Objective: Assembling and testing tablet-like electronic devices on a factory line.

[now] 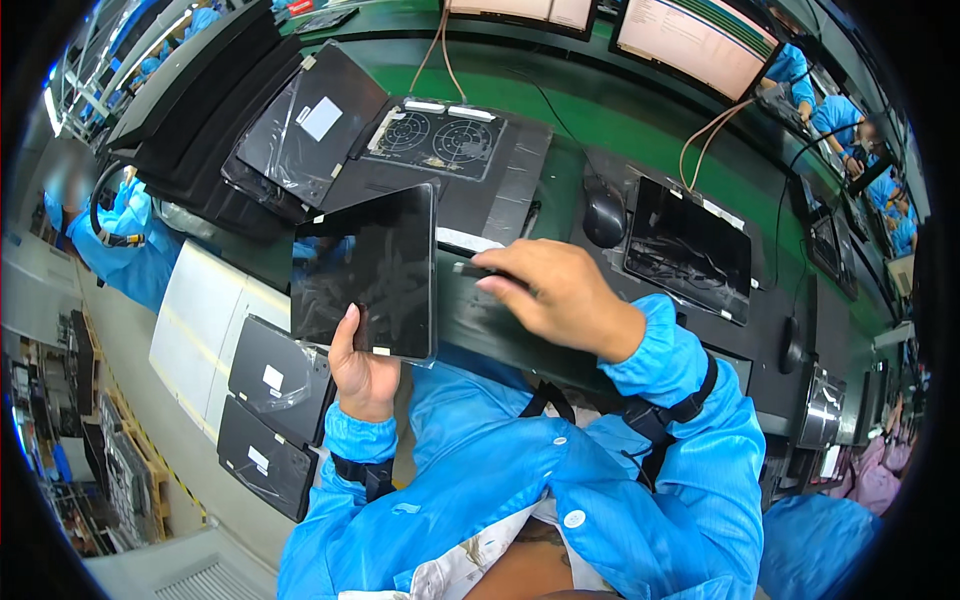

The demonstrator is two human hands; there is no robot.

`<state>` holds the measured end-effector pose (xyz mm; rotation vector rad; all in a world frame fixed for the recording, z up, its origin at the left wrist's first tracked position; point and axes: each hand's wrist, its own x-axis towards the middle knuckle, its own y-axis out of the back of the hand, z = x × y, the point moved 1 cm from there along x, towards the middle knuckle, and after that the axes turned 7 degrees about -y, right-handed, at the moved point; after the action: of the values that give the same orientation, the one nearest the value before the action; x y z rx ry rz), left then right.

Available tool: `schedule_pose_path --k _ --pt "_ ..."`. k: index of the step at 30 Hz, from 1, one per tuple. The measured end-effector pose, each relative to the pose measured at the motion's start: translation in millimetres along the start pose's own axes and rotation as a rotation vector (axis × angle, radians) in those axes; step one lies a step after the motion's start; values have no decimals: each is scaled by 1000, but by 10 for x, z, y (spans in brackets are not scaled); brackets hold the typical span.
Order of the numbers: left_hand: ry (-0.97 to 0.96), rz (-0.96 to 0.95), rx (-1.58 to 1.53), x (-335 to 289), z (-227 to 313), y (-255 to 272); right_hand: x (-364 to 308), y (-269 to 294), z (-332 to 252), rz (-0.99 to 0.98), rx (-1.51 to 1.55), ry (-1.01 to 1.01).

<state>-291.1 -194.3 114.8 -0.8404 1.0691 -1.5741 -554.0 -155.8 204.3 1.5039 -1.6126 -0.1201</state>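
Black tablet (370, 265) held up by worktop (485, 315), lower edge clamped in fingers of left hand (366, 378); long axis seemingly away from body. Slim dark item (492, 273) pinched by right hand (565, 297), right of tablet, apart.

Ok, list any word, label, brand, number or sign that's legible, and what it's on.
No wording is clear enough to quote.
Right monitor: text too small.
Left monitor: too blurred.
White label on upper dark panel: too small.
White labels on two lower dark panels: too small.
Black plate with two ring targets: fine marks, too small.
Tablet in left hand: none visible.
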Motion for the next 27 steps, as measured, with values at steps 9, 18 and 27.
schedule_pose_path --k 9,18,27 --pt "50 1 13 -8 -84 -30 -63 -60 -31 66 -7 -1" --pt "115 -2 279 24 -96 -110 -87 70 4 -142 -98 -15" --pt "177 -18 377 974 -591 -421 14 136 107 59 -471 6"
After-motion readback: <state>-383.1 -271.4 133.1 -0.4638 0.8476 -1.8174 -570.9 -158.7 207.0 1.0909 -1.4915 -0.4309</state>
